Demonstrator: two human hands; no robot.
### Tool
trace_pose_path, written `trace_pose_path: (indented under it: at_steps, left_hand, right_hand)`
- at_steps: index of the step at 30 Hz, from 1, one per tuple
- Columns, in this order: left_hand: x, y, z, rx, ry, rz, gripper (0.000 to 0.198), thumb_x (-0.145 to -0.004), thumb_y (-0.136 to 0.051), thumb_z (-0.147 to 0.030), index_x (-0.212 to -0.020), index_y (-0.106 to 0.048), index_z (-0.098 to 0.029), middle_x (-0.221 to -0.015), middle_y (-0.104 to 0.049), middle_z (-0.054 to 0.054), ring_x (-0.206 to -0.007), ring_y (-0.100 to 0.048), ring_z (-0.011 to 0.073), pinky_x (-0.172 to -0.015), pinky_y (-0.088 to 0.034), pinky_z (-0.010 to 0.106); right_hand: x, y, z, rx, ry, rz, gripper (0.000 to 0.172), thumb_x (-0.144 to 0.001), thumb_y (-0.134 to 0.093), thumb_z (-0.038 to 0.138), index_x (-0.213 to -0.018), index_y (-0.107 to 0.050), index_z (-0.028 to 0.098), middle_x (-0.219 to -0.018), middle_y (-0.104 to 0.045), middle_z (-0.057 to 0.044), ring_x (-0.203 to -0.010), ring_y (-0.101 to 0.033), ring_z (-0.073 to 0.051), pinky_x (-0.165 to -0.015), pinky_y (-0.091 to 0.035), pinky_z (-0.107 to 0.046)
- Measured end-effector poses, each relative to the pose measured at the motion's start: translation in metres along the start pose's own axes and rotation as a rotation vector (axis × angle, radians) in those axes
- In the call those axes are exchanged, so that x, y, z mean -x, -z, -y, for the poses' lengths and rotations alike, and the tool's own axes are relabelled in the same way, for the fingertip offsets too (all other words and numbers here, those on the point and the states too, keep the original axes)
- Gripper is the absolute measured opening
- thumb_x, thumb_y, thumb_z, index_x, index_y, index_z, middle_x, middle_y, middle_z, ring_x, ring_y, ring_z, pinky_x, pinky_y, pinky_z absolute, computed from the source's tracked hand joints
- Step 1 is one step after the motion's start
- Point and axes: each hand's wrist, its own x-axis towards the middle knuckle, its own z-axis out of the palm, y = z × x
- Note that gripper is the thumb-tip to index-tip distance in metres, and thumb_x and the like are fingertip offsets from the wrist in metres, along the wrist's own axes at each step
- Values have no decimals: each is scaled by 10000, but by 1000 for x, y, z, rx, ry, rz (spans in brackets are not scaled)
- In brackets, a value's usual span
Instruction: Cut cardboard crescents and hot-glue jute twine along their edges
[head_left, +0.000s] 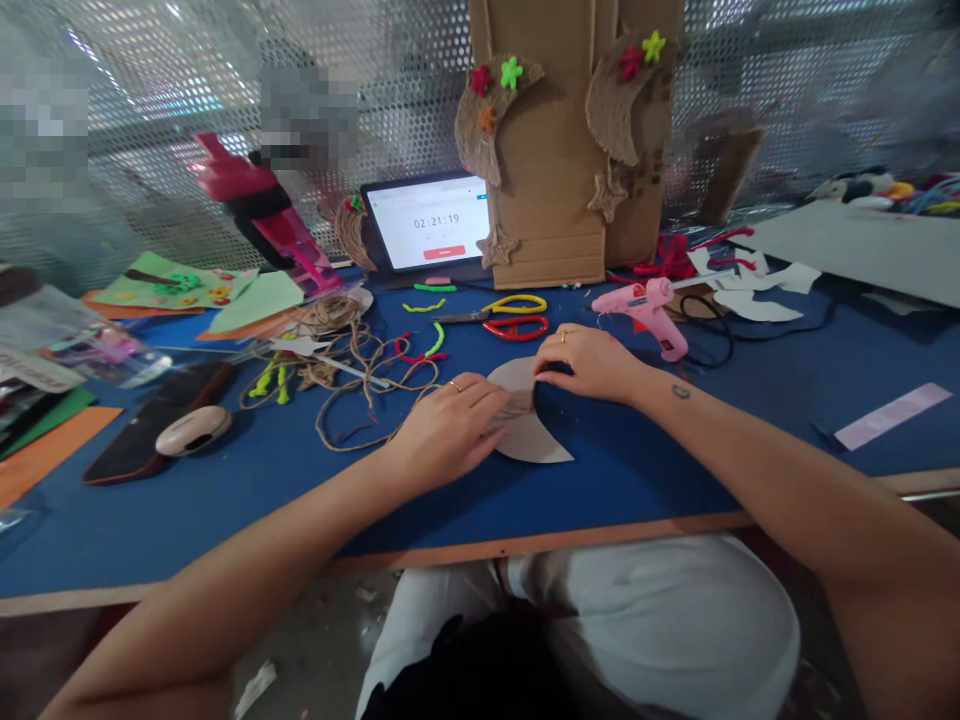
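Head view: a person sits at a blue tabletop (645, 470), and a crescent of pale card (529, 442) lies on it just in front of the body, near the table's front edge. The left hand (450, 425) is curled over the crescent's lower part, fingers closed on the card, while the right hand (589, 362) grips its upper part from the other side, fingertips bent down over the edge; the card is held between them, neither hand released. Just left of the left hand lies a loose tangle of jute twine (352, 375). Beyond the right hand sits a pink hot glue gun (649, 315) – its black cord (720, 345) trails to the right – and nearer the middle lie yellow-handled scissors (517, 304) beside a red handle loop (516, 327). Farther back, a tablet (427, 222) shows a timer, next to an upright cardboard panel (540, 140) decorated with jute crescents.
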Motion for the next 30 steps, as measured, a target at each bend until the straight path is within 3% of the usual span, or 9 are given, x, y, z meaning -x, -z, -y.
trace_pose_path:
  at_steps: [3, 8, 12, 16, 23, 27, 30]
  left_hand:
    - [1, -5, 5, 70, 99, 87, 179, -877, -516, -251, -984, -596, -132, -946, -634, 71, -895, -575, 209, -775, -503, 330]
    - [0, -6, 2, 138, 124, 138, 103, -878, -480, -185, -859, -576, -151, -847, -593, 45, -808, -533, 180, -735, -461, 297]
    - [-10, -1, -1, 206, 151, 186, 101, -884, -453, -183, -884, -549, -151, -887, -599, 52, -823, -553, 177, -727, -448, 287]
    - [-25, 1, 2, 263, 241, 224, 110, -872, -435, -173, -886, -543, -162, -838, -620, 35, -714, -572, 148, -630, -413, 249]
    - [-31, -26, 16, 565, 502, 59, 78, -831, -467, -210, -822, -539, -180, -648, -602, -12, -551, -564, 115, -527, -389, 209]
    - [-27, -38, 18, 614, 512, 11, 101, -832, -460, -247, -827, -535, -179, -651, -612, -11, -536, -567, 111, -515, -403, 204]
    - [-26, -40, 18, 632, 502, -7, 114, -824, -467, -244, -846, -557, -178, -666, -627, -6, -537, -568, 111, -513, -409, 203]
  right_hand:
    - [-1, -2, -1, -8, 8, 5, 145, -849, -549, 282, -840, -664, 195, -911, -682, -33, -894, -559, -190, -787, -422, -312]
    - [-1, -4, 0, -22, 17, -6, 215, -837, -565, 380, -830, -642, 179, -898, -664, -44, -855, -559, -190, -757, -408, -306]
    - [0, -6, 2, -23, 1, -13, 213, -858, -524, 353, -832, -631, 172, -873, -649, -44, -847, -557, -189, -751, -398, -295]
    - [0, -7, 3, 5, 10, -21, 180, -866, -495, 291, -843, -617, 162, -880, -647, -57, -855, -554, -194, -769, -394, -295]
    - [1, -7, 5, 28, 11, -20, 216, -897, -417, 238, -865, -613, 153, -872, -643, -73, -829, -553, -191, -762, -389, -295]
    - [0, -5, 6, 55, 6, -28, 254, -912, -399, 255, -876, -627, 148, -905, -653, -82, -847, -541, -210, -771, -391, -315]
    - [0, 9, 10, 67, 17, -94, 255, -910, -408, 254, -889, -640, 152, -957, -666, -83, -893, -546, -218, -828, -384, -337]
